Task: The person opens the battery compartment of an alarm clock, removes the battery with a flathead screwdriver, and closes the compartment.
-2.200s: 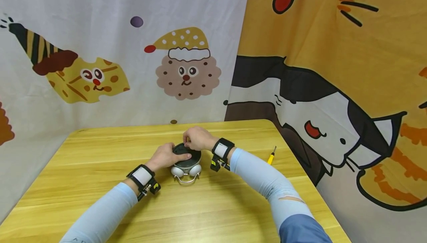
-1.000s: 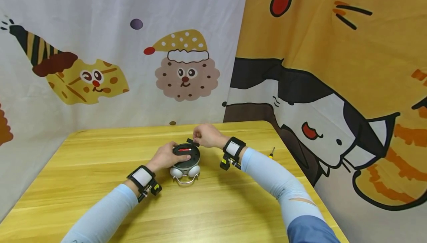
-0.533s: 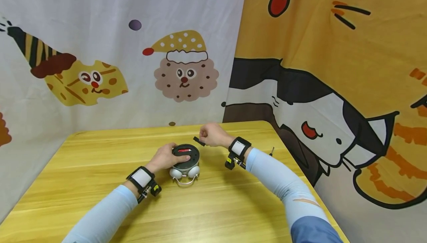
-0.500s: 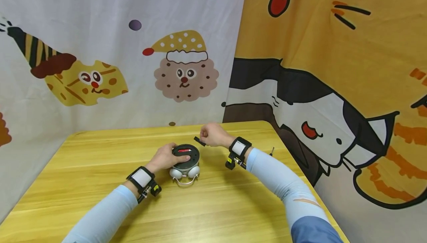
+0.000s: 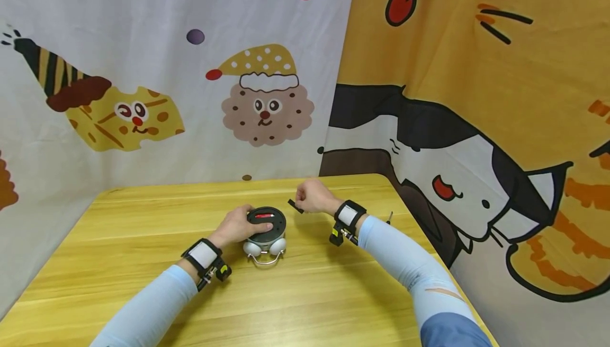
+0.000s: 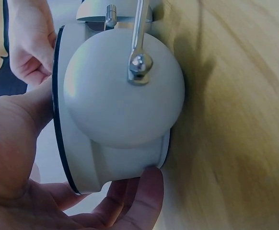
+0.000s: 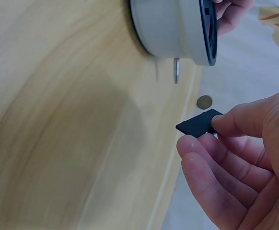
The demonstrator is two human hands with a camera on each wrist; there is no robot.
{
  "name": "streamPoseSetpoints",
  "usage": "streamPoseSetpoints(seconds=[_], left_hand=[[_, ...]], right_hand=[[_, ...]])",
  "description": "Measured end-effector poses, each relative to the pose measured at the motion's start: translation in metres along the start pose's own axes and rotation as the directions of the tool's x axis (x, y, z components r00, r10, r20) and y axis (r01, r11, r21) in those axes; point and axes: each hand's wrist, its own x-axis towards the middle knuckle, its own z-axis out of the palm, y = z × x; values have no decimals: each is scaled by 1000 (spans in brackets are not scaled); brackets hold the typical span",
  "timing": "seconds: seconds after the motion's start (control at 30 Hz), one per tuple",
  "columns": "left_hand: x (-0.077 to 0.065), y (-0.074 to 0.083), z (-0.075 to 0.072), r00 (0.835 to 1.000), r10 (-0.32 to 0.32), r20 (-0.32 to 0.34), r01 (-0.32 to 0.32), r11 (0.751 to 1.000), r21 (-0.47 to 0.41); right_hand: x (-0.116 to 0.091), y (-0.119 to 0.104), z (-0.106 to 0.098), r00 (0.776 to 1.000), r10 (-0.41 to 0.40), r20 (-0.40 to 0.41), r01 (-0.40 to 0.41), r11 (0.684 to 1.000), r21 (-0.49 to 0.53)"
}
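Note:
A white twin-bell alarm clock (image 5: 279,225) lies face down on the table, its black back upward and its bells toward me. In the back, an uncovered battery compartment shows a red battery (image 5: 265,215). My left hand (image 5: 233,226) grips the clock from the left, thumb across the back and fingers round the side; a white bell (image 6: 122,96) fills much of the left wrist view. Right of the clock, my right hand (image 5: 315,197) pinches a small black battery cover (image 7: 197,124) between thumb and fingertips, apart from the clock.
The wooden table (image 5: 190,304) carries the clock. A screwdriver (image 5: 390,218) lies at the right side, mostly hidden behind my right sleeve. A printed cloth (image 5: 157,71) hangs right behind the table's far edge and along its right side.
My right hand has lifted the battery cover off the clock's back and carried it to the right, exposing the red battery. My left hand has kept its hold on the clock.

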Motion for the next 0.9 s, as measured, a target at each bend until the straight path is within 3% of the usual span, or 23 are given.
streamPoseSetpoints(seconds=[0.9], left_hand=[[2, -1, 1, 1000, -8, 1, 8, 1000, 5]], right_hand=[[-15, 36, 8, 983, 181, 34, -179, 983, -39]])
